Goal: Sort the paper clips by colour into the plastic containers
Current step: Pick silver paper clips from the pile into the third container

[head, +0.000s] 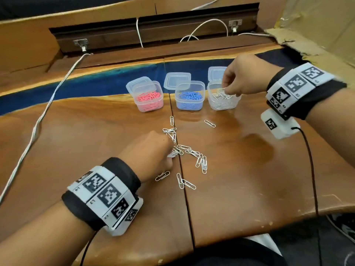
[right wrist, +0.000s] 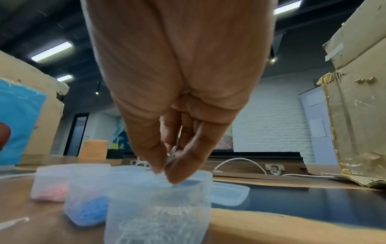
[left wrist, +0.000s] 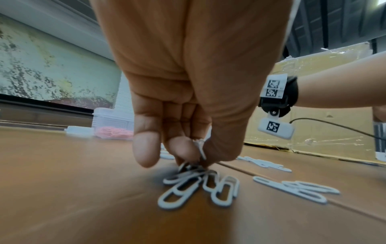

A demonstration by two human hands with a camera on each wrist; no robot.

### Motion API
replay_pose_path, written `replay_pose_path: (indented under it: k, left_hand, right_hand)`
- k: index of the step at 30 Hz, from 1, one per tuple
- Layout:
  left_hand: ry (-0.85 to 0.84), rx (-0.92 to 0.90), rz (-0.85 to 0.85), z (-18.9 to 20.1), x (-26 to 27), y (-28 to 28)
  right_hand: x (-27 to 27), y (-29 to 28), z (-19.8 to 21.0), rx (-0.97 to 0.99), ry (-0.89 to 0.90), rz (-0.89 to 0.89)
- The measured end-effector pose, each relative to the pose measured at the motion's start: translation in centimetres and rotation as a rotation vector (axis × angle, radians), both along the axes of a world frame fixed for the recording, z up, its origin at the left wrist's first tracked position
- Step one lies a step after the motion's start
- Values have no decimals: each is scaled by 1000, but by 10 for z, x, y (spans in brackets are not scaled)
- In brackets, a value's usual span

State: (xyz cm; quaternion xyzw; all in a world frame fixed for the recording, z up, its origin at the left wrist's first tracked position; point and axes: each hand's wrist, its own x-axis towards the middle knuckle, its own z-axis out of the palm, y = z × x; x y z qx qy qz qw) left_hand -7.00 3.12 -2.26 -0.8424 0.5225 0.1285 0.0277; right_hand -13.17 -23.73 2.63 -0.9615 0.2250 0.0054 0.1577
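Left hand [head: 153, 150] low on the tabletop [head: 249, 169], fingertips [left wrist: 181, 148] pinched on white clips [left wrist: 200, 148] gathered from the loose scatter [head: 192, 156] just right of it, probably to carry several at once. Ahead of that hand, pink container [head: 148, 96], then blue container [head: 189, 96], each holding its own colour, lids [head: 177, 80] parked behind to keep the mouths free. Right hand [head: 244, 75] poised over the clear container [head: 222, 96], thumb and fingers pinched on a few white clips [right wrist: 173, 151], seemingly about to drop them in. Only white ones left outside.
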Motion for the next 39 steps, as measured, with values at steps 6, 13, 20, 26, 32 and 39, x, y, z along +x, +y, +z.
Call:
replay_pose_path:
  k: [6,13,20,26,32,39]
  left_hand:
    - [108,-40,53,18,1,1]
    - [111,-230,-3,84,22,-100]
    - [15,-99,-118,77,16,-211]
    - [33,-36,-130,69,17,-214]
    - [57,-94,-98,83,22,-154]
    - [2,125,-24,41,39,-50]
  right_hand:
    - [-7,-4,-2,43,-102,-4]
    - [-50,1,17,163,-364,-154]
    - [-85,5,3,223,-314,-173]
    - [-88,8,-14,198,-164,-78]
    - [-63,35,-28,105,122,181]
    - [-50,86,-44,23,194,472]
